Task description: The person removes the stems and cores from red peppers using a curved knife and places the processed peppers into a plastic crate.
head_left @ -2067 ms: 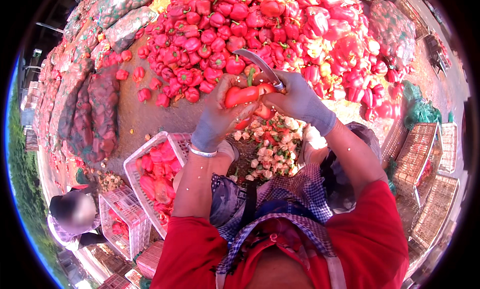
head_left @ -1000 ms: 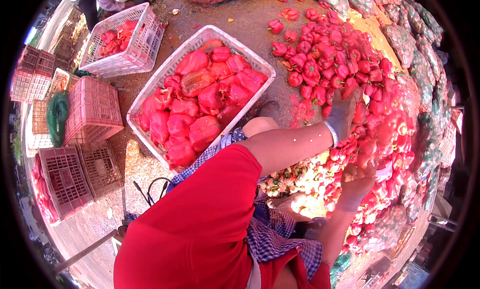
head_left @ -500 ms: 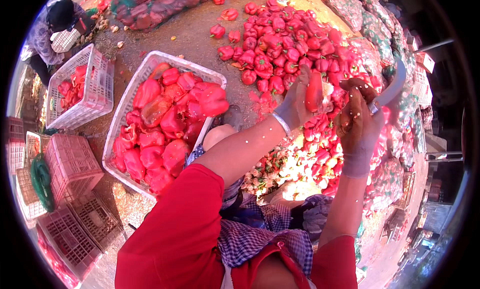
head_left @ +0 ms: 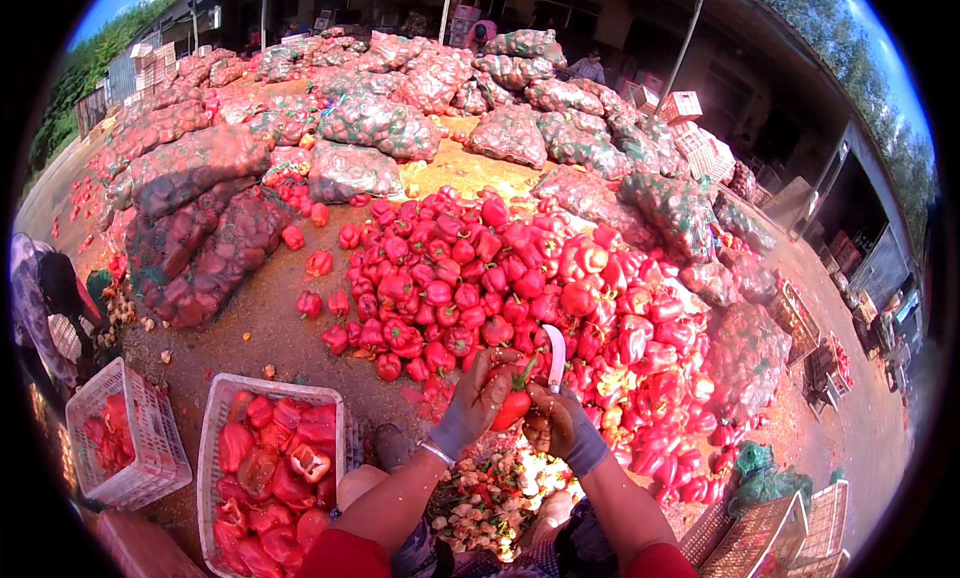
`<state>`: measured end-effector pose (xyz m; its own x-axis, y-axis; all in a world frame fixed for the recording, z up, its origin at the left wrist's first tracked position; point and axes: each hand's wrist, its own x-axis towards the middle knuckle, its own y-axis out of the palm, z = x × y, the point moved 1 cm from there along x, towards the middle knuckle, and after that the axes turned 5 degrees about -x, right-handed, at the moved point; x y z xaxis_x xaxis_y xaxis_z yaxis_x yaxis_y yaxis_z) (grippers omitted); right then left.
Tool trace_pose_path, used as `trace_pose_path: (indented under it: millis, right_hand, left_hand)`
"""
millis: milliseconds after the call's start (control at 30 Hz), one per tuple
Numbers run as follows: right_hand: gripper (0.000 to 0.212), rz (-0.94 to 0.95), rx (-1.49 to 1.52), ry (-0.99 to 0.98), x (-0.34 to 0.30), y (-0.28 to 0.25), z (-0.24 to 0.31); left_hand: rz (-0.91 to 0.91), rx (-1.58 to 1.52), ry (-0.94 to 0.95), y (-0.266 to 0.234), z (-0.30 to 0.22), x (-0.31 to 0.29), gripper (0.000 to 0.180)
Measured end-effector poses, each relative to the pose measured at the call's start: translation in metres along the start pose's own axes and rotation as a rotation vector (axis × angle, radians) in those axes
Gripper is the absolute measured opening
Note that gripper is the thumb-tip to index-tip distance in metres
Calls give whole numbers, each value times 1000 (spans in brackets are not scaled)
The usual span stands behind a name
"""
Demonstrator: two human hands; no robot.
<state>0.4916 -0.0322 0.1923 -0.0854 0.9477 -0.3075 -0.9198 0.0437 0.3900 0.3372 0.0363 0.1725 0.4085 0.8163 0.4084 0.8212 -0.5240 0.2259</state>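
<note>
left hand (head_left: 478,403) gloved, clamped on red pepper (head_left: 512,406) | right hand (head_left: 562,425) gripped on curved knife (head_left: 555,358), blade up, just right of pepper | pepper glossy red, green stem toward knife, held over scrap pile (head_left: 480,503) | crate of cut peppers (head_left: 268,468) lower left

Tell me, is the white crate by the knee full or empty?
Nearly full. The white crate holds cut red pepper pieces piled almost to its rim, hiding the bottom.
</note>
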Motion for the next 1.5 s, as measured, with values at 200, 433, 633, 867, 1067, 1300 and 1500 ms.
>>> trace_pose_path:
  millis: [200, 433, 633, 867, 1067, 1300, 1500]
  right_hand:
    - [23, 54, -69, -47, -1, -24, -25]
    - [22, -79, 31, 9, -7, -39, -36]
    - [23, 41, 104, -5, -16, -41, -33]
    - [24, 0, -51, 46, -22, -22, -15]
    - [30, -30, 2, 113, -19, -12, -21]
    - [33, -79, -309, -18, -10, -14, -22]
    - [23, -202, -423, 22, -7, -10, -17]
  left_hand:
    - [61, 177, -42, 6, 15, -10, 34]
    - [28, 50, -281, 27, 16, -10, 33]
    - [74, -4, -289, 30, 14, -7, 29]
    - [59, -44, -351, 18, 42, -15, 25]
    - [132, 5, -286, 17, 42, -13, 24]
    - [118, -159, -449, 15, 42, -7, 19]
    - [13, -165, -481, 22, 32, -6, 16]
